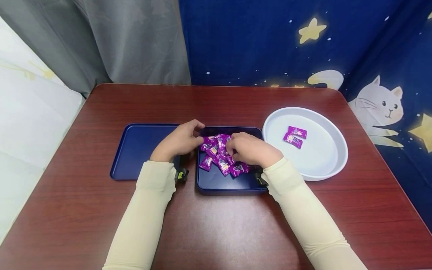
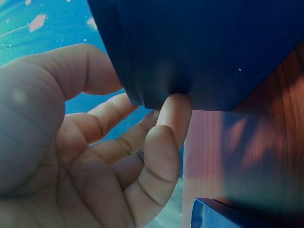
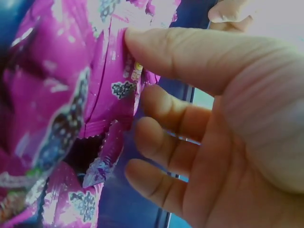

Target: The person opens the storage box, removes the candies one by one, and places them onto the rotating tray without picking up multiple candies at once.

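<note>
Where the worktop (image 1: 216, 232) reaches its left half, a flat blue tray (image 1: 143, 150) lies partly behind your left hand (image 1: 180, 140). That hand, fingers curved, grips the far-left corner of the deeper blue box (image 1: 219, 183), thumb at the rim and a fingertip against the outer wall. Inside the box, purple packets (image 1: 221, 165) lie heaped, mostly toward its far side. Your right hand (image 1: 251, 149) reaches among them, half curled, its thumb pressed on one packet; your index fingertip is hidden, so I cannot tell whether you have it pinched. Farthest right, just beside the box, two more packets (image 1: 293, 140) sit together in a round white dish (image 1: 320, 153).
</note>
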`<state>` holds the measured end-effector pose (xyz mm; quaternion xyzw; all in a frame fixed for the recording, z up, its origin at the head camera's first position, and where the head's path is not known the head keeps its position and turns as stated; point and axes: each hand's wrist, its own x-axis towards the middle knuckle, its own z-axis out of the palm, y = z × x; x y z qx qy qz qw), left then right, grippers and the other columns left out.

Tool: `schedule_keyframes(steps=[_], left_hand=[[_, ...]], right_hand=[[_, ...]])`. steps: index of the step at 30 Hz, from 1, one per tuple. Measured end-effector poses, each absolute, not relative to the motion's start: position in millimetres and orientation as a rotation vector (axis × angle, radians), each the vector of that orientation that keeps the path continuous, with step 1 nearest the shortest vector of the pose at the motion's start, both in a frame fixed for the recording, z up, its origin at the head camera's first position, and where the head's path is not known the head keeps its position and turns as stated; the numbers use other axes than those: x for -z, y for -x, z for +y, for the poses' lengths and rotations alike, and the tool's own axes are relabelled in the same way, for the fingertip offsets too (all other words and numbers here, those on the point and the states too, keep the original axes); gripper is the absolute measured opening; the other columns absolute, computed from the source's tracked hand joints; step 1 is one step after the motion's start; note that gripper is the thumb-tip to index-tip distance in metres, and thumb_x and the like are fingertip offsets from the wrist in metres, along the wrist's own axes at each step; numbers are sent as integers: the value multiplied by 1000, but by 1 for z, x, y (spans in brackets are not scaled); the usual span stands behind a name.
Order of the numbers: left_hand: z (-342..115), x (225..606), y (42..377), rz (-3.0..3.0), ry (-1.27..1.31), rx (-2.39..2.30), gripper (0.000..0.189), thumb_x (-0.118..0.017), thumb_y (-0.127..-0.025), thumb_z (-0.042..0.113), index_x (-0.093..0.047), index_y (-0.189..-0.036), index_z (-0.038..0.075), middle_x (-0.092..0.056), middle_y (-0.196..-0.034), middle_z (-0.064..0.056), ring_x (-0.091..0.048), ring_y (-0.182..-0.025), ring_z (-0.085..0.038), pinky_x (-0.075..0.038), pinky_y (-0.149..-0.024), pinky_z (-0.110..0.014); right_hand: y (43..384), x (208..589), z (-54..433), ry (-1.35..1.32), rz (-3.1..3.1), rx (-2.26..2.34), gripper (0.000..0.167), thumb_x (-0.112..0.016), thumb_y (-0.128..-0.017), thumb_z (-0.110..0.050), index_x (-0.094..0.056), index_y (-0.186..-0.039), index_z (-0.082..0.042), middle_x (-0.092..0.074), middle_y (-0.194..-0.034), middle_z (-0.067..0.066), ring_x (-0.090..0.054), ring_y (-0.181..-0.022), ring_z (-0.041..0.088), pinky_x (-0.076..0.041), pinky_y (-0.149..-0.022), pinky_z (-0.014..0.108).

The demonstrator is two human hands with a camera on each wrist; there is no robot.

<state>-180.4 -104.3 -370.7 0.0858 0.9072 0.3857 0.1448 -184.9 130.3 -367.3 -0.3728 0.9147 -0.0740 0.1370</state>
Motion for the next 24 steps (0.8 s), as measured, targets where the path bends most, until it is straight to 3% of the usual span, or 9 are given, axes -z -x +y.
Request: schedule_keyframes(steps=[11, 19, 21, 24], left_hand=[[-106, 369, 181, 2590, -255, -1115, 44, -59, -97, 13, -48, -139, 8, -57, -128, -18, -66, -86, -26, -56, -70, -37], [-105, 366, 181, 2581, -255, -1126, 43, -59, -97, 14, -48, -139, 8, -57, -129, -18, -65, -90, -27, -56, -70, -36], [-106, 366, 181, 2578, -254, -1129, 44, -59, -97, 14, -48, -139, 7, -57, -130, -18, -65, -91, -28, -57, -71, -37], [-107, 366, 181, 2582, -259, -1126, 44, -59, -97, 14, -48, -139, 7, -57, -130, -18, -65, -94, -28, -56, -72, -38]], right_hand=[[186, 362, 130, 1066, 2649, 297, 16, -69, -92, -13, -65, -77, -16, -55, -70, -4, -51, -75, 19, -44, -72, 33], [186, 359, 127, 1132, 2716, 388, 8, -67, -94, -12, -60, -91, -14, -53, -84, 0, -52, -77, 17, -46, -71, 31], [185, 357, 126, 1136, 2726, 409, 7, -67, -95, -12, -61, -99, -11, -56, -89, 1, -55, -80, 17, -49, -75, 32], [185, 354, 126, 1128, 2737, 433, 18, -66, -95, -14, -63, -112, -8, -62, -100, 5, -61, -87, 18, -53, -85, 34]])
